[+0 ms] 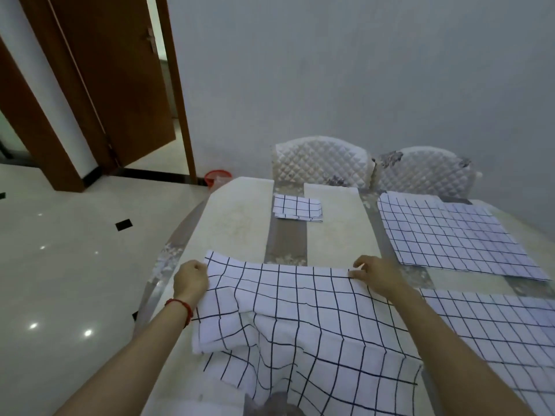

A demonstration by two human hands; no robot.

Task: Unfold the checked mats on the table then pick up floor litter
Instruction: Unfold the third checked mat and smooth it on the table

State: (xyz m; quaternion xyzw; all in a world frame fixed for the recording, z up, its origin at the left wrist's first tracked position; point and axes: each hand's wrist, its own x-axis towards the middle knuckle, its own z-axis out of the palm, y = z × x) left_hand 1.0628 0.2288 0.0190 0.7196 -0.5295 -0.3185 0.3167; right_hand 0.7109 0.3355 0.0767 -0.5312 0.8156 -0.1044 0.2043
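Cream marble table [237,217], glossy tiled floor [75,250], brown door [120,85].

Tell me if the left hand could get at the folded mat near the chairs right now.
Probably not yet: the left hand grips the mat being spread. The table towards the folded mat looks bare, though it lies far off.

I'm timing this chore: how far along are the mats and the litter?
Done: two mats lie flat on the right, far and near. In hand: the left hand and right hand hold the rumpled mat by its far corners. Left: the folded mat, then floor litter, none visible here.
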